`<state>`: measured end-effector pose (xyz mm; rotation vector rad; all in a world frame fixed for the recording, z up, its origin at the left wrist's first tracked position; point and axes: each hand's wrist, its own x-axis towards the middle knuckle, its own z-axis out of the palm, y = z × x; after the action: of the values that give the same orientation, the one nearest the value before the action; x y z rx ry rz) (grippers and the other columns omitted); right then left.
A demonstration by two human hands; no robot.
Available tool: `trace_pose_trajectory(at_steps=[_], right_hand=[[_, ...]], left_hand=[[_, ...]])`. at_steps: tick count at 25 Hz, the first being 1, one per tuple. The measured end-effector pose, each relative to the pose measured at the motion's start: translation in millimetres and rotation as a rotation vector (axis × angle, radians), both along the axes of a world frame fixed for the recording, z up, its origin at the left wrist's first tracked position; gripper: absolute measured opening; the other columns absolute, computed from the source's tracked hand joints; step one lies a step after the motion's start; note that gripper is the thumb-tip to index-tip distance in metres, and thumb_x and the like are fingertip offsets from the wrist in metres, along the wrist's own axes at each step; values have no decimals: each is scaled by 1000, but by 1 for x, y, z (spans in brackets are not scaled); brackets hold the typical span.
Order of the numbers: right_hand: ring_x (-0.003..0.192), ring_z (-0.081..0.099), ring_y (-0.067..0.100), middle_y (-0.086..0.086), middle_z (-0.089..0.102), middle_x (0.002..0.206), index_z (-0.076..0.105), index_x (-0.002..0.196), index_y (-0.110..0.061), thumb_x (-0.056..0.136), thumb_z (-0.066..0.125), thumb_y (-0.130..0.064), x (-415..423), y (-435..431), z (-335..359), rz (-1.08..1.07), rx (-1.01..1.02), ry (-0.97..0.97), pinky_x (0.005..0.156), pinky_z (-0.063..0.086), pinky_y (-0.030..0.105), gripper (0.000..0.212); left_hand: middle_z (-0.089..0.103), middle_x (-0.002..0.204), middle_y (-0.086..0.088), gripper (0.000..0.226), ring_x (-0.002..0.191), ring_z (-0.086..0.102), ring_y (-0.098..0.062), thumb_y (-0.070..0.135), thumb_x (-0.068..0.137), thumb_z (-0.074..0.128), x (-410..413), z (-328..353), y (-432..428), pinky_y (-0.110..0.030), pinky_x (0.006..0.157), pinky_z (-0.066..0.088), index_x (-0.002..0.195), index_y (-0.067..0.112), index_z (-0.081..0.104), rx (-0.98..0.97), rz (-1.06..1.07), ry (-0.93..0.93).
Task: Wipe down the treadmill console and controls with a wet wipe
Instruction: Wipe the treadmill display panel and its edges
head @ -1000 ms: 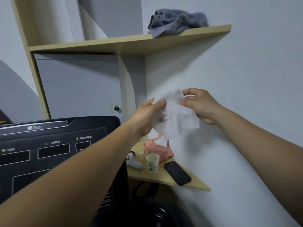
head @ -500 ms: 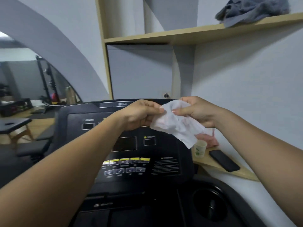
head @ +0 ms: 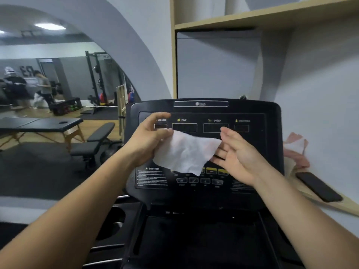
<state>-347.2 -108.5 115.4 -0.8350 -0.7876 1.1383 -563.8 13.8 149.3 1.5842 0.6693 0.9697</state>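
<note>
Black console point(head: 258, 144) ahead, my left hand point(head: 147, 142) pinches the wet wipe point(head: 184, 152), right hand point(head: 239, 160) open at three o'clock; next I should rub.

Centre of frame: we note the left hand point(head: 147, 140) holding the left edge of a white wet wipe point(head: 184, 152), which is spread in front of the black treadmill console point(head: 270, 144). The right hand point(head: 239, 158), fingers straight and palm turned inward, touches the wipe's right edge. Labels TIME and SPEED read above the wipe. At the right edge, a dark phone point(head: 318, 188) lies on a wooden ledge point(head: 347, 207), near a pink packet point(head: 303, 162).
</note>
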Motion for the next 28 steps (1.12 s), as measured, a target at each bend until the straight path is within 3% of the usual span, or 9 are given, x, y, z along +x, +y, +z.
trace_pose_trajectory(at_steps=[2, 5, 9, 11, 15, 17, 20, 25, 28], right_hand=[[102, 68, 29, 15, 71, 108, 49, 128, -24, 85, 69, -12, -18, 3, -6, 11, -10, -159, 79, 58, 38, 48], [98, 69, 27, 10, 73, 102, 65, 111, -16, 81, 72, 0, -40, 6, -4, -114, -29, -460, 77, 56, 29, 34], [93, 65, 27, -7, 71, 93, 74, 92, -22, 79, 78, -13, -53, 12, 1, -334, -65, -889, 86, 56, 36, 17], [85, 64, 20, -9, 70, 85, 75, 89, -25, 85, 73, -20, -58, 12, 2, -338, -51, -976, 84, 54, 35, 7], [113, 49, 6, -12, 56, 120, 72, 92, -28, 93, 62, -27, -62, 20, 3, -421, -41, -1173, 101, 34, 27, 10], [105, 53, 4, -16, 60, 110, 70, 90, -28, 93, 62, -27, -69, 23, 3, -394, -16, -1132, 96, 38, 26, 9], [70, 58, -3, -19, 67, 73, 71, 85, -28, 91, 65, -23, -82, 26, 1, -337, 35, -973, 71, 46, 15, 9], [84, 68, 17, 2, 74, 83, 72, 85, -25, 90, 66, -18, -101, 37, -7, -339, 6, -818, 81, 53, 37, 10], [87, 65, 33, 7, 71, 88, 68, 84, -30, 95, 57, -24, -111, 48, -14, -326, -33, -791, 78, 55, 51, 16]], left_hand=[[64, 65, 4, 29, 57, 55, -8, 9, 90, 67, -13, -15, 0, -20, 56, 45, 108, 31, 71, 83, 59, 42], [73, 69, 6, 19, 59, 60, -2, 13, 88, 71, -25, -30, -2, -18, 56, 48, 85, 31, 78, 158, 120, 59], [73, 68, 3, 13, 59, 61, -4, 18, 80, 79, -36, -36, -1, -18, 55, 49, 75, 29, 76, 256, 175, 56], [71, 70, -1, 11, 61, 60, -7, 20, 78, 81, -43, -36, -1, -22, 58, 48, 72, 27, 76, 293, 159, 57], [64, 98, 2, 27, 86, 61, -1, 13, 78, 81, -54, -36, 3, -19, 76, 49, 63, 33, 72, 383, 179, 85], [67, 102, 7, 25, 92, 62, -5, 13, 86, 73, -58, -38, 5, -29, 81, 50, 68, 29, 67, 343, 143, 103], [59, 66, 14, 19, 58, 49, -5, 20, 93, 63, -65, -45, 8, -28, 56, 41, 76, 26, 59, 316, 171, 119], [54, 64, 8, 20, 58, 40, -9, 12, 95, 59, -82, -52, 14, -25, 53, 34, 84, 26, 52, 287, 221, -9], [60, 64, 17, 29, 52, 45, 3, 2, 96, 51, -93, -55, 19, -12, 50, 33, 81, 22, 65, 333, 181, 36]])
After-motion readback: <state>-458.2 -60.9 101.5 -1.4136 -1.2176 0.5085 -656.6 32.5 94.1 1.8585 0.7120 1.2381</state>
